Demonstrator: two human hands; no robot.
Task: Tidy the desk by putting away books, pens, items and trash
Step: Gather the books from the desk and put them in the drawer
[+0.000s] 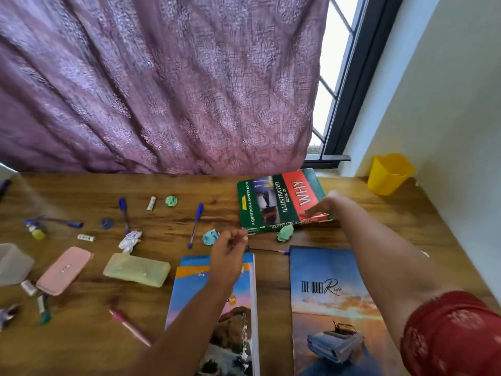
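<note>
barely begun, judging by the spread: three books lying flat on the counter [379, 229], pens scattered, crumpled paper balls loose, the yellow cup [389, 175] at the far right corner apparently holding nothing, though its inside is only partly in view.

still out: the green book [279, 202] at the back near the window, the blue book [233, 316] in front, the sunset book [333, 308] beside it; a blue pen [195, 225] near the middle, a pink pen [130, 327] near the front edge, more pens off to the left; a pink case [64, 270] and a pale green case [137, 270]; paper balls in blue [210, 236], green [285, 233] and white [130, 240].

right hand [324, 206] on the near corner of the green book, fingers [310, 212] curled over the cover edge, seemingly gripping it for a lift; blur leaves the thumb unclear.

left hand [230, 246] hovering above the blue book's top edge, fingers loosely curled together; whether anything is pinched there cannot be told. a thin pen [271, 250] lying just beyond it.
</note>
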